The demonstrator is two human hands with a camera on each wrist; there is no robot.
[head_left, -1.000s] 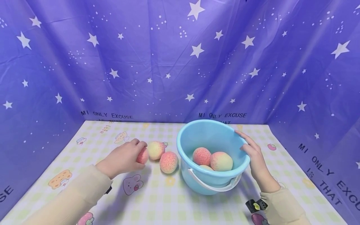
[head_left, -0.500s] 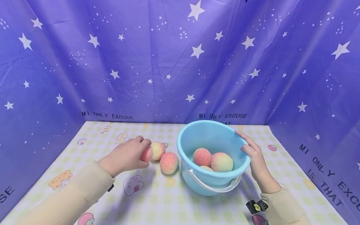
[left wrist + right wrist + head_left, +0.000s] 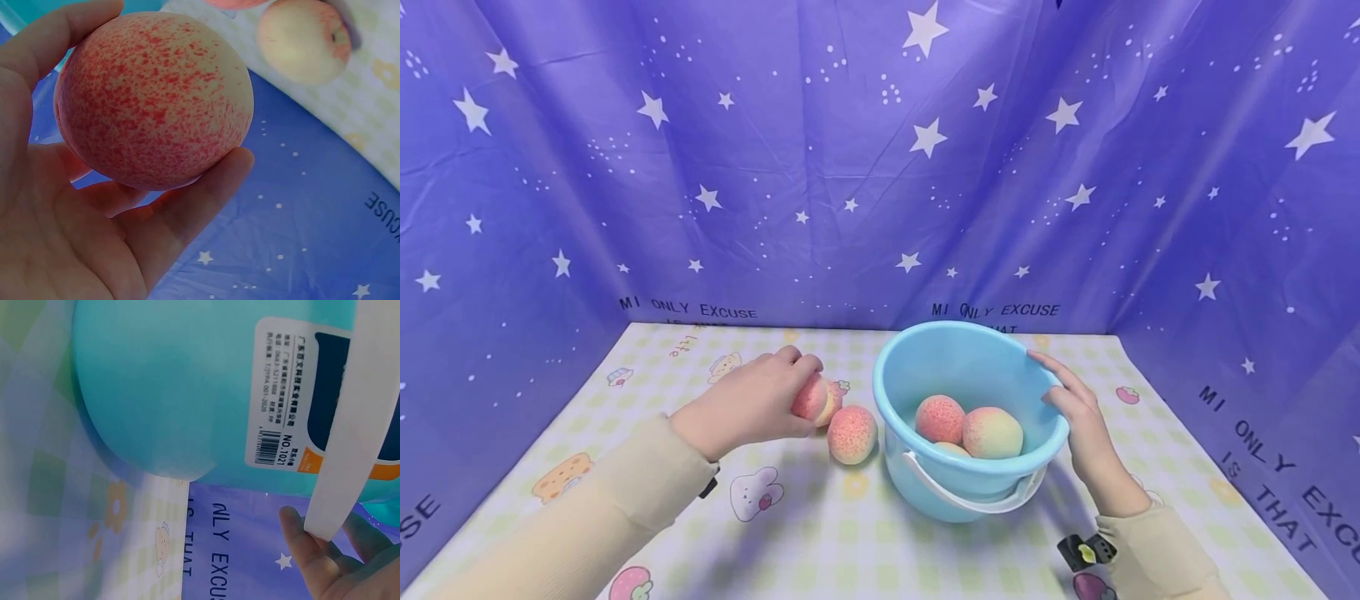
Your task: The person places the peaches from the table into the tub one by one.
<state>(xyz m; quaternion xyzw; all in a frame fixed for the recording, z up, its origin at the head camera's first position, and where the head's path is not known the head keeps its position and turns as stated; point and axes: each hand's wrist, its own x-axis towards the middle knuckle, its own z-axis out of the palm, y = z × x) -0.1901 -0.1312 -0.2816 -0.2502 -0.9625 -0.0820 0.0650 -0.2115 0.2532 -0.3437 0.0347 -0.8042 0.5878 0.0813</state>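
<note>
My left hand (image 3: 741, 404) holds a speckled red and cream peach (image 3: 808, 397), raised off the table; in the left wrist view the thumb and fingers curl round that peach (image 3: 156, 100). A second peach (image 3: 833, 404) lies partly hidden behind it. To its right, a pinker peach (image 3: 852, 435) lies on the cloth beside the light blue bucket (image 3: 917, 487). My right hand (image 3: 1086, 429) grips the bucket's right rim, thumb over the edge. Inside are a red peach (image 3: 940, 419), a paler peach (image 3: 992, 433) and part of another.
The bucket's white handle (image 3: 962, 500) hangs down its front. A label (image 3: 275, 394) is stuck on the bucket's side. Checked cloth (image 3: 820, 542) with cartoon prints covers the table. Purple starry curtains (image 3: 805, 167) enclose the back and both sides.
My left hand has carried the held peach to the right and slightly upward, so it now covers much of the peach behind. The right hand and bucket have stayed in place.
</note>
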